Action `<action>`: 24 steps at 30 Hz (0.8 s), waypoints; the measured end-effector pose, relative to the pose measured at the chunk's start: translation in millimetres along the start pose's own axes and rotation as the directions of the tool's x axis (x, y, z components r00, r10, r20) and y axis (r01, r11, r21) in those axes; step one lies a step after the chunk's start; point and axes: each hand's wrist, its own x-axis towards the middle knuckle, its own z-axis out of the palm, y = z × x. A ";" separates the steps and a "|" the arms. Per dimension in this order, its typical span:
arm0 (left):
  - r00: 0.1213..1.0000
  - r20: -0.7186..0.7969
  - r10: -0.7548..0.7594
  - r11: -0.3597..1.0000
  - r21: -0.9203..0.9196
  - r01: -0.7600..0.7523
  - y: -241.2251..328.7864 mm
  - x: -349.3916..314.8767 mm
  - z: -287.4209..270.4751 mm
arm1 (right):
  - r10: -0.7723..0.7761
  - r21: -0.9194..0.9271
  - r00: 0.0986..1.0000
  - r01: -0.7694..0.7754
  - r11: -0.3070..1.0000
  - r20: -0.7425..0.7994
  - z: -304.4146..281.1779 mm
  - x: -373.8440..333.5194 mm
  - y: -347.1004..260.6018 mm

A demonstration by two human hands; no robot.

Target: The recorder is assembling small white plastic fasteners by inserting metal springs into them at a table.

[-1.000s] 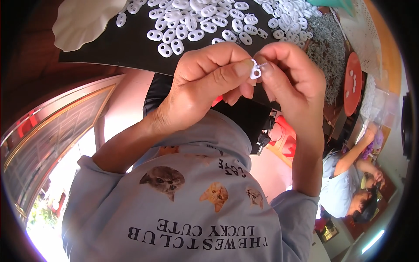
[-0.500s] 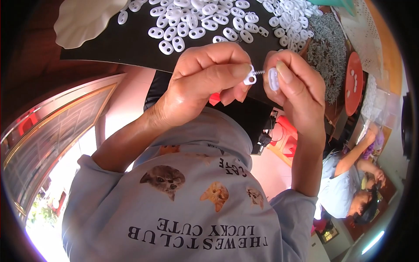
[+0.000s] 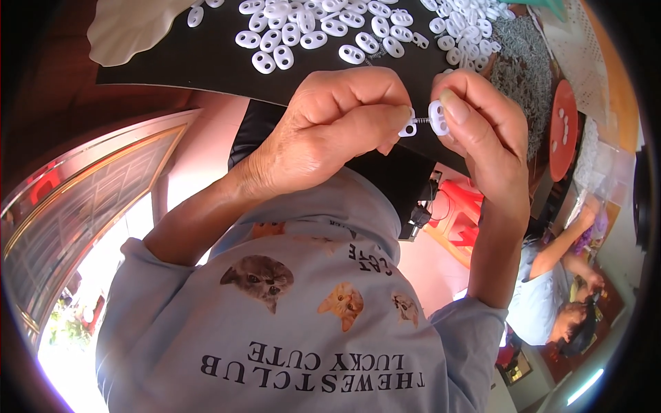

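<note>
My left hand (image 3: 334, 138) pinches a small white cord-lock piece (image 3: 409, 129) with a hole in it, between thumb and forefinger. A thin metal spring (image 3: 423, 120) sticks out of that piece toward the right. Held between the thumb and fingers of my right hand (image 3: 490, 134) is a white oval cord-lock shell (image 3: 436, 117) with two holes. The spring's right end reaches the shell; whether it sits inside cannot be seen. Both hands are in the air just over the near edge of the dark table (image 3: 186, 76).
Several white two-hole cord-lock shells (image 3: 313, 39) lie on the table beyond my hands. More white pieces (image 3: 468, 34) and a heap of springs (image 3: 523, 55) are at the far right. A red plate (image 3: 563, 131) holds a few white bits. Another person (image 3: 544, 296) sits at the right.
The gap between the spring and the right-hand shell has closed. Both hands have shifted slightly right, and the shell has turned so its holes show more.
</note>
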 end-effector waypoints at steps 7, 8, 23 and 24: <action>0.998 0.003 0.064 0.997 0.041 -0.064 -3.6 1.0 1.4 | 0.000 -0.007 1.000 0.000 1.000 -0.021 0.8 -1.1 1.8; 0.998 0.003 0.063 0.997 0.041 -0.063 -3.2 0.9 1.5 | -0.009 -0.011 1.000 0.009 1.000 -0.025 0.5 -1.0 2.5; 0.991 0.011 0.131 0.989 0.068 -0.131 -4.2 1.9 3.5 | -0.028 0.012 0.998 0.029 1.000 -0.056 10.2 1.2 3.3; 0.993 0.016 0.117 0.991 0.061 -0.117 -4.1 1.5 3.3 | -0.031 0.017 0.998 0.032 0.999 -0.055 10.3 1.5 4.0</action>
